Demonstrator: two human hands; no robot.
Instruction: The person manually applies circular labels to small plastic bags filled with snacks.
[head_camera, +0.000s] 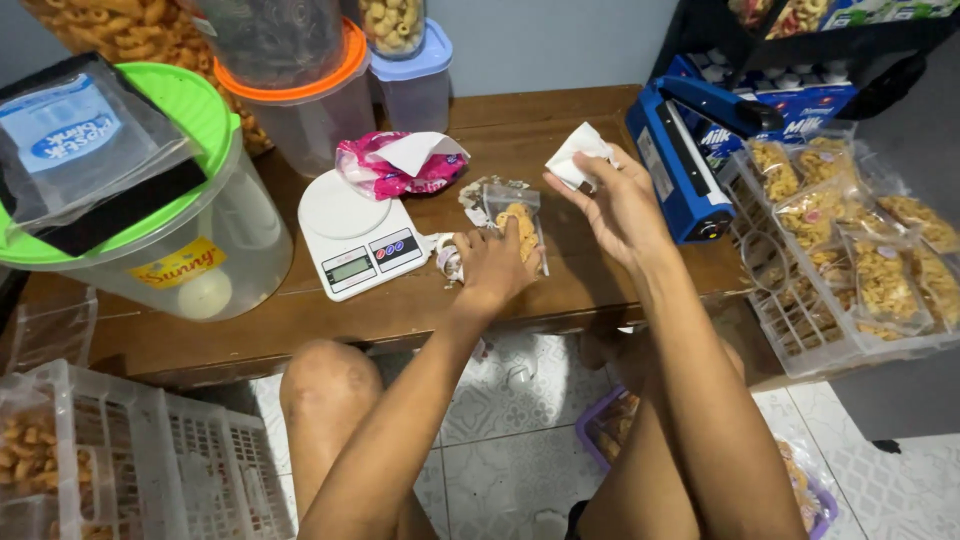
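small clear snack bag (520, 225) under left hand (492, 268); right hand (612, 205) pinches white paper label (575, 157).

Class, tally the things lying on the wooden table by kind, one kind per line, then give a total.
Kitchen scale: 1
Blue heat sealer: 1
Pink wrapper: 1
Small clear snack bag under the left hand: 1
Total: 4

Bare wood lies open between the white kitchen scale (357, 234) and the blue bag sealer (678, 160); behind, the pink wrapper (392, 170) and lidded plastic jars (300, 100) block reach.
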